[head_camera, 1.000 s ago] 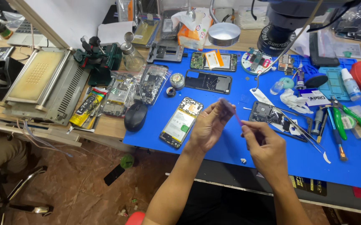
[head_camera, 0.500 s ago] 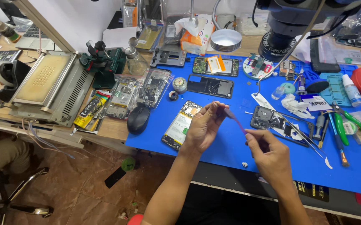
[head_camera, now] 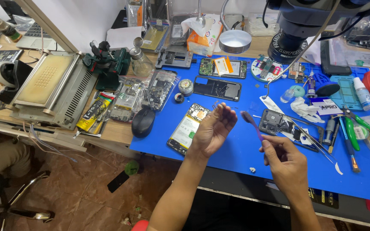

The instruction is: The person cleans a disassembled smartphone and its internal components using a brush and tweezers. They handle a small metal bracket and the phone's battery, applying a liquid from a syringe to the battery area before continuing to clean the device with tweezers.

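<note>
Pinched in the grip of the right hand [head_camera: 285, 160] is a thin purple brush [head_camera: 252, 124], held by its lower end so that the bristled head points up and to the left, toward the left hand [head_camera: 212, 130]. That hand is raised above the blue mat [head_camera: 236, 154] with its palm turned upward and its fingers [head_camera: 223, 113] curled loosely; a very small part appears to be kept at the fingertips, but what it is cannot be told. The brush head is seen just beside those fingertips, with a narrow gap between them.

Under the left hand, an opened phone [head_camera: 185, 128] with a green panel is laid on the mat, partly covered by the wrist. A black computer mouse [head_camera: 143, 122] is set just left of it, at the mat's edge. A dark phone frame [head_camera: 217, 87] is placed further back, and a small dark module [head_camera: 272, 122] is seen beside the right hand. Tweezers [head_camera: 317, 143] and green-handled pliers [head_camera: 366, 126] are spread over the right part of the worktop [head_camera: 112, 132], and a microscope head [head_camera: 296, 30] hangs above the far side.
</note>
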